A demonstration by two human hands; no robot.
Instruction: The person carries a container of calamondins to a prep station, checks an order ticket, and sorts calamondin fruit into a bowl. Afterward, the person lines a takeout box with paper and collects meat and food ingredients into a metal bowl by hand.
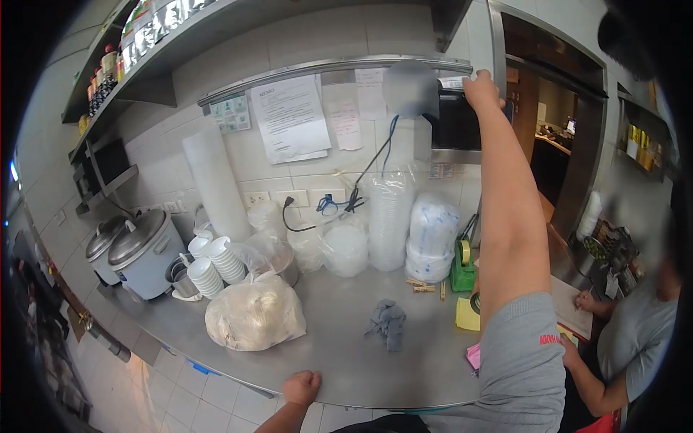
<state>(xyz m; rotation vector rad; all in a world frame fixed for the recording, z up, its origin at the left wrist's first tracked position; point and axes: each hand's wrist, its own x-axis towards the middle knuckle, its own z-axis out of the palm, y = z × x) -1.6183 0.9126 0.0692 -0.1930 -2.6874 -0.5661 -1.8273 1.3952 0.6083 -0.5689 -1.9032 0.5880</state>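
My right arm reaches far up to the wall. There my right hand (484,91) has its fingers closed at the right end of a white paper slip (451,83), on top of a black box-shaped device (459,119). My left hand (302,387) rests as a fist on the front edge of the steel table (339,368), with nothing seen in it. Between the hands, a crumpled grey-blue cloth (388,325) lies on the table. A tied, full plastic bag (256,314) sits beyond my left hand.
Stacked white cups (206,278), wrapped containers (432,238) and a green tape dispenser (463,267) line the back. Rice cookers (148,252) stand at left. Yellow notes (468,315) lie near my right sleeve. A co-worker (628,339) is close on the right, hands by a notebook (574,310).
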